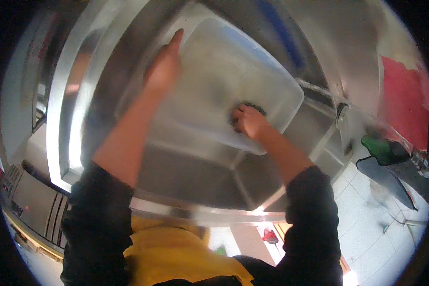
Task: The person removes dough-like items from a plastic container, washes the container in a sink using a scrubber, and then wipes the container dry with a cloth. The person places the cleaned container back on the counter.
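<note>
A translucent plastic tub (pixel 207 68) sits tilted inside a stainless steel sink (pixel 186 164). My left hand (pixel 164 68) grips the tub's left rim, with one digit stretched out along it. Low in the tub, my right hand (pixel 249 119) is closed around a dark scrubbing pad (pixel 255 107), pressed against the inner surface. Most of the pad is covered by my fingers. Both hands are slightly blurred, and the inside of the tub looks cloudy.
The sink's front edge (pixel 200 212) runs across before my yellow apron (pixel 186 250). A blurred blue strip (pixel 282 35) lies beyond the tub. Rightward are a red sheet (pixel 404 103), a green object (pixel 377 148) and floor tiles (pixel 364 221). A metal-fronted appliance (pixel 34 207) stands at left.
</note>
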{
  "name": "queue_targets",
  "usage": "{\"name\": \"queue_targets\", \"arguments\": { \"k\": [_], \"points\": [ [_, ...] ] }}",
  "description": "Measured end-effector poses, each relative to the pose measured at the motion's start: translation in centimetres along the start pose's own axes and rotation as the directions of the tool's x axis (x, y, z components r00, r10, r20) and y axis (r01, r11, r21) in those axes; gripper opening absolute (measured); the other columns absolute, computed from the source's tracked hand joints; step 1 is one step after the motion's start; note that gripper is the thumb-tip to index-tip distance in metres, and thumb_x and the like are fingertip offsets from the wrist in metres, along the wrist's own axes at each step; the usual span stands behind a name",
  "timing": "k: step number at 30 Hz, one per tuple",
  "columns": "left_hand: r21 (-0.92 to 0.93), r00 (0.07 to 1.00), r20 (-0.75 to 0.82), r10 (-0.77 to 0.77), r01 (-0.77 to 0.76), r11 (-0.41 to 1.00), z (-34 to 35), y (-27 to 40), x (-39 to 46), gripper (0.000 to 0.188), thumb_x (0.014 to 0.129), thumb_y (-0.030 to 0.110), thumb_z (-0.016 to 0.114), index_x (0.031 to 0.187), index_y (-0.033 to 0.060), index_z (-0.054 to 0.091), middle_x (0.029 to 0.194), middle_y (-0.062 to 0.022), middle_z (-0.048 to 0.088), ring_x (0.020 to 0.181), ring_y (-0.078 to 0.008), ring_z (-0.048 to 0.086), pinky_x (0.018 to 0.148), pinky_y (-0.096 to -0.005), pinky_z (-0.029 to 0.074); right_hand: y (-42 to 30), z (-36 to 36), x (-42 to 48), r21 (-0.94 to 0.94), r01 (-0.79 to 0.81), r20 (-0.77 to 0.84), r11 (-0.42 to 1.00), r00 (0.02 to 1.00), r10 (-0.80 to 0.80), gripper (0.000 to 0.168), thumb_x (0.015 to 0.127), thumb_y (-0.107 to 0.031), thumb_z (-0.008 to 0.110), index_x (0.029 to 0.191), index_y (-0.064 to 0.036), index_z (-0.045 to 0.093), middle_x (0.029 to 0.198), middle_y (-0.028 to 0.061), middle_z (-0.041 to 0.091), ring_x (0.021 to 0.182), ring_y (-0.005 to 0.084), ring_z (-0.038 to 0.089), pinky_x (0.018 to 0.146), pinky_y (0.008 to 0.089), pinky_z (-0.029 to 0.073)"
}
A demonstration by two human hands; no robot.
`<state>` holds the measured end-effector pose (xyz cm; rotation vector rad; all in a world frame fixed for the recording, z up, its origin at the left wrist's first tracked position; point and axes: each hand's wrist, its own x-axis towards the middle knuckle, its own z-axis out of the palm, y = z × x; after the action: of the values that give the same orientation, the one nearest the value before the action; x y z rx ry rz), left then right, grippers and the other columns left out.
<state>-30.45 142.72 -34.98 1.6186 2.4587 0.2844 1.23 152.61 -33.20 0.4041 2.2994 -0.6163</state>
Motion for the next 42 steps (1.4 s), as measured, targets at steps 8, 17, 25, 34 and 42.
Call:
{"name": "queue_targets", "arguments": {
  "k": [8, 17, 25, 34, 42],
  "points": [
    [-0.233, 0.992, 0.036, -0.124, 0.129, 0.964, -3.0, 0.2, 0.7, 0.039, 0.088, 0.010, 0.047, 0.126, 0.0050, 0.052, 0.103, -0.0111, 0.060, 0.089, -0.0180, 0.060, 0.076, -0.0324, 0.051, -9.4, -2.7, 10.4, 0.246, 0.171, -0.628, 0.954, 0.778, 0.022, 0.011, 0.069, -0.016, 0.061, 0.078, -0.009, 0.065, 0.094, 0.0110, 0.059, 0.093, 0.0301, 0.054, 0.079, 0.0400, 0.049],
    [-0.152, 0.950, 0.299, -0.087, 0.137, 0.979, -1.3, -0.7, 1.3, 0.057, 0.090, 0.017, 0.049, 0.144, 0.0200, 0.030, 0.116, -0.0164, 0.060, 0.102, -0.0353, 0.059, 0.099, -0.0397, 0.040, -3.0, -0.9, 2.5, -0.151, 0.094, -0.096, 0.984, 0.989, -0.109, 0.012, 0.072, -0.018, 0.060, 0.079, -0.009, 0.064, 0.094, 0.0118, 0.060, 0.094, 0.0303, 0.054, 0.080, 0.0405, 0.047],
    [-0.624, 0.977, 0.113, -0.182, 0.212, 0.752, -5.2, -0.6, 1.2, 0.048, 0.097, 0.037, 0.039, 0.139, 0.0134, 0.039, 0.125, -0.0230, 0.052, 0.114, -0.0378, 0.051, 0.097, -0.0409, 0.040, -10.6, -5.9, 17.5, 0.326, 0.066, -0.760, 0.943, 0.611, 0.220, 0.018, 0.069, -0.012, 0.065, 0.086, -0.007, 0.067, 0.101, 0.0148, 0.061, 0.099, 0.0337, 0.054, 0.086, 0.0419, 0.046],
    [-0.679, 0.944, 0.226, -0.242, 0.331, 0.655, -6.2, 0.2, 1.5, 0.052, 0.097, 0.046, 0.032, 0.140, 0.0162, 0.039, 0.136, -0.0202, 0.045, 0.126, -0.0371, 0.042, 0.104, -0.0396, 0.032, -15.7, -7.3, 16.9, 0.719, 0.118, -0.523, 0.685, 0.741, 0.421, 0.023, 0.076, -0.017, 0.064, 0.092, -0.002, 0.065, 0.095, 0.0235, 0.063, 0.090, 0.0408, 0.059, 0.081, 0.0480, 0.047],
    [-0.486, 0.948, 0.197, -0.249, 0.315, 0.815, -5.6, -0.3, 1.9, 0.051, 0.097, 0.044, 0.033, 0.142, 0.0185, 0.033, 0.134, -0.0233, 0.046, 0.123, -0.0411, 0.044, 0.101, -0.0435, 0.035, -14.6, -4.8, 17.1, 0.632, 0.329, -0.402, 0.702, 0.913, -0.066, 0.026, 0.074, -0.022, 0.062, 0.096, -0.008, 0.065, 0.097, 0.0187, 0.066, 0.090, 0.0391, 0.062, 0.080, 0.0477, 0.049]
  ]
}}
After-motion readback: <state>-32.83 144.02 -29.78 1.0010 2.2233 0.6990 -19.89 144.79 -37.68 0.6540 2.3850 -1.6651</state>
